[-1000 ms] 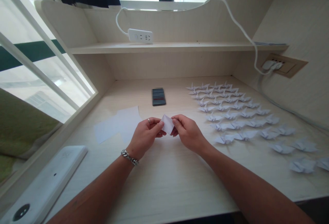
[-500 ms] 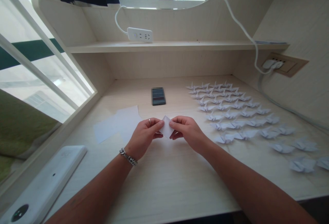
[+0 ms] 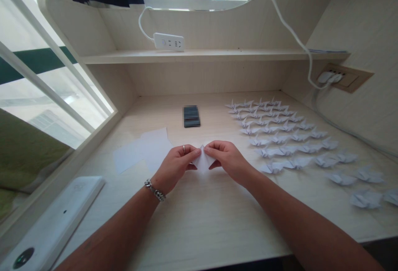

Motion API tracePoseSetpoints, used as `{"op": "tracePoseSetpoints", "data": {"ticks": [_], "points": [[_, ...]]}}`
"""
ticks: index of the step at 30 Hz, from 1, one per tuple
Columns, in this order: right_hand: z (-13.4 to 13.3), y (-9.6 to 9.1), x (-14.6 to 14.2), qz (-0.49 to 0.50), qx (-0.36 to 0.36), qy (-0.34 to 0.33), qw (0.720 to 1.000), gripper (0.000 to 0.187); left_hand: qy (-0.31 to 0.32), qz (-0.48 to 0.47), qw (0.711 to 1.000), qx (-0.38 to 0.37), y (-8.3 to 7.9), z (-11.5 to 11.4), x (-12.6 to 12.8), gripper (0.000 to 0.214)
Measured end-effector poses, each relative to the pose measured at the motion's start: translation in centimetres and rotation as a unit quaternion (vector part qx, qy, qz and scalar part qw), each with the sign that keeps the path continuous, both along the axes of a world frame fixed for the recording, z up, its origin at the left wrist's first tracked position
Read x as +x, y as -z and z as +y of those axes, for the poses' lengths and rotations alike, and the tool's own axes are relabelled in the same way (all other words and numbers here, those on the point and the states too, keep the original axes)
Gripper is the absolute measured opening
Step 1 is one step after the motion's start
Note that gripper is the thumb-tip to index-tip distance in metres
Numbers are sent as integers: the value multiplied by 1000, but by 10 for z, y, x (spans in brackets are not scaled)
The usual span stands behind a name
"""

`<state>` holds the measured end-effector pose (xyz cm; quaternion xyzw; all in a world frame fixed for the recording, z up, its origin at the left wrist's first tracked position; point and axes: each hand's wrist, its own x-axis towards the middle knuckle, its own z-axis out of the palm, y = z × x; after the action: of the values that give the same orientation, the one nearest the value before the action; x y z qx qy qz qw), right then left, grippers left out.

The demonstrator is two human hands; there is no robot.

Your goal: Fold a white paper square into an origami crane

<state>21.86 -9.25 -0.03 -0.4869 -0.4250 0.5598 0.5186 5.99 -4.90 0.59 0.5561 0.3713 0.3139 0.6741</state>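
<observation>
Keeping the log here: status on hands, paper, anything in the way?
Left hand, right hand: both pinching. Small folded white paper: held between them. Dark rectangular object beyond, white paper cranes to the right; none touching the hands.

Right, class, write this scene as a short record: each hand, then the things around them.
Left hand: grips folded white paper, left side
Right hand: grips the same paper, right side
Ring: on the left hand
Left of hands: loose white sheets on the desk
Right of hands: rows of folded paper birds
Beyond hands: dark item, pixelated
Shelf: white power strip
</observation>
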Motion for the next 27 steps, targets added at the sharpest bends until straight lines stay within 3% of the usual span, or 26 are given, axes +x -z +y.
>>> {"op": "tracePoseSetpoints", "data": {"ticks": [9,18,23,27], "points": [[1,4,1,-65,17,-26,997,20,-26,48,996,67,0,2,1,23],[-1,3,-1,-81,28,-43,995,17,-24,-10,1000,-12,3,1,2,25],[1,3,0,-100,35,-5,994,21,3,25,999,25,-3,2,-2,28],[1,0,3,-47,10,-17,999,23,-4,31,999,45,-3,4,-4,29]]}}
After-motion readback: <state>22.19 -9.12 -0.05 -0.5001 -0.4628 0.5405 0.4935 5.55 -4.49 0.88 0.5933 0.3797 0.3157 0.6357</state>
